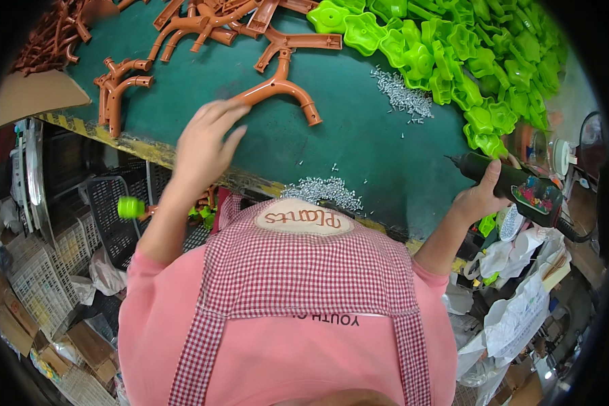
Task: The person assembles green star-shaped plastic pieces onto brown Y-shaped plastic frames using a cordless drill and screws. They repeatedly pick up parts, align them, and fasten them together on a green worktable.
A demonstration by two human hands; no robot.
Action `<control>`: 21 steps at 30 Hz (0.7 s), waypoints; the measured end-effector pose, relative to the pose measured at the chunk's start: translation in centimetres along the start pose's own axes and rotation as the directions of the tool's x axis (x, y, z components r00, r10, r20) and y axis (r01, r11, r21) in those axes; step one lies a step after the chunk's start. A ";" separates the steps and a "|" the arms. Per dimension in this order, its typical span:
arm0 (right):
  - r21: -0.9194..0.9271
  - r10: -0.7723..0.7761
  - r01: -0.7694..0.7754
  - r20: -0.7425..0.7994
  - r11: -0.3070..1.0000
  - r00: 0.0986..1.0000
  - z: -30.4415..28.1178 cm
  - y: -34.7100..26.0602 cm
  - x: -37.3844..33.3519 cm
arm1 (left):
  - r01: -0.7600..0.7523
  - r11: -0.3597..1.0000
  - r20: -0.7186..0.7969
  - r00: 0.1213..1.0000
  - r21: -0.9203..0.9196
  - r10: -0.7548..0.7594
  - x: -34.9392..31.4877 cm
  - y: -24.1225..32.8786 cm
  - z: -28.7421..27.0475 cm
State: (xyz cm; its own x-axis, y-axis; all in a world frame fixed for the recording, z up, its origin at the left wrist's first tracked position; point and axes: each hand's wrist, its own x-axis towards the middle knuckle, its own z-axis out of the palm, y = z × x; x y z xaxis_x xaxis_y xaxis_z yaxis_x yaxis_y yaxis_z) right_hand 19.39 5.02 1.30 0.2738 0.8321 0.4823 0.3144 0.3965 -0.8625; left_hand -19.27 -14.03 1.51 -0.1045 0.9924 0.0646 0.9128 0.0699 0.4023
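Observation:
My left hand [206, 139] is over the table's near side, its fingers stretched out and the thumb apart. Its fingertips are at the left end of a brown, branch-shaped plastic part [277, 86]; whether they touch it I cannot tell. In my right hand [482, 195] is a black electric screwdriver [477, 164], its thin bit pointing left over the table. Bright green flower-shaped plastic pieces [480, 118] lie just beyond that tool. Small silver screws form one pile [325, 192] at the near edge and another [404, 95] beside the green pieces.
More brown branch parts [196, 24] cover the far side of the green table [358, 149], with a pair [118, 91] at the left. A cardboard sheet [37, 98] lies at the left corner. Black plastic crates [111, 216] stand below, and white bags [514, 318] are at the right.

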 end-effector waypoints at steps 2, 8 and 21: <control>-0.104 -0.424 0.411 -0.282 0.905 0.861 1.6 -1.8 0.1 | 0.053 0.989 -0.214 0.977 0.138 -0.023 3.1 0.5 3.4; -0.121 -0.617 0.717 0.425 0.686 0.663 5.1 -3.9 -1.5 | -0.069 0.986 -0.009 0.998 -0.152 0.068 5.0 0.1 4.2; -0.282 -0.409 0.738 0.686 0.612 0.602 16.3 1.3 0.3 | -0.275 0.960 0.026 0.962 0.058 0.274 5.8 -0.9 3.6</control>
State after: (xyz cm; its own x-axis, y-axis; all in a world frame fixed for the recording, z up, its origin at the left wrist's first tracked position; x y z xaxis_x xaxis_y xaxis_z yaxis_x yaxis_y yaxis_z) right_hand 5.02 12.11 -2.22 -0.5876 0.6045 0.5378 0.6513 0.7478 -0.1289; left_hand -19.31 -8.01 -1.74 0.1593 0.9759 0.1488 0.9277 -0.1996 0.3156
